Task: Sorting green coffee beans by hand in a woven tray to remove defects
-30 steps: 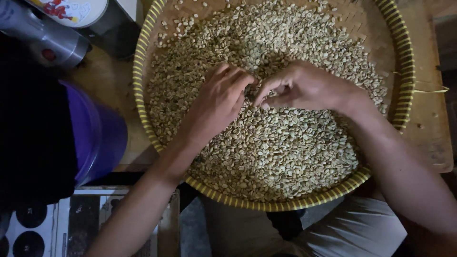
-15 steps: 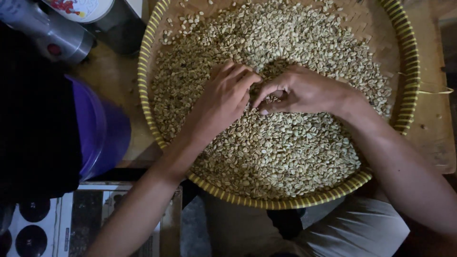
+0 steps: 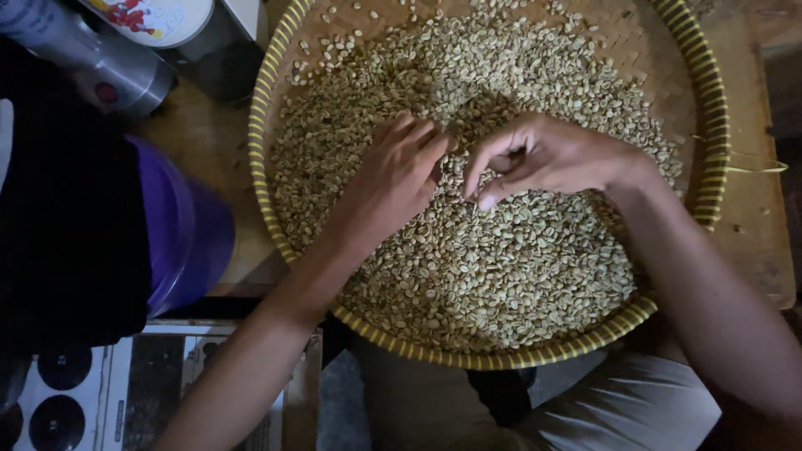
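Note:
A round woven tray (image 3: pixel 261 125) with a yellow-striped rim lies on a wooden table and holds a thick layer of pale beans (image 3: pixel 501 259). My left hand (image 3: pixel 388 179) rests palm down on the beans near the tray's middle, fingers together and slightly bent. My right hand (image 3: pixel 551 154) hovers just to its right, its index finger pointing down onto the beans and the other fingers curled inward. Whether those curled fingers hold any beans is hidden. The fingertips of the two hands are a short gap apart.
A purple bucket (image 3: pixel 180 230) stands at the tray's left. Behind it are a metal cylinder (image 3: pixel 92 58) and a dark container with a colourful round lid (image 3: pixel 159 17). The wooden table's right edge (image 3: pixel 752 225) is near the tray. A printed sheet with black circles (image 3: pixel 58 392) lies lower left.
My right hand has lifted slightly and shifted right, its index finger now stretched down to the beans. The left hand has barely moved. The view has drifted a little.

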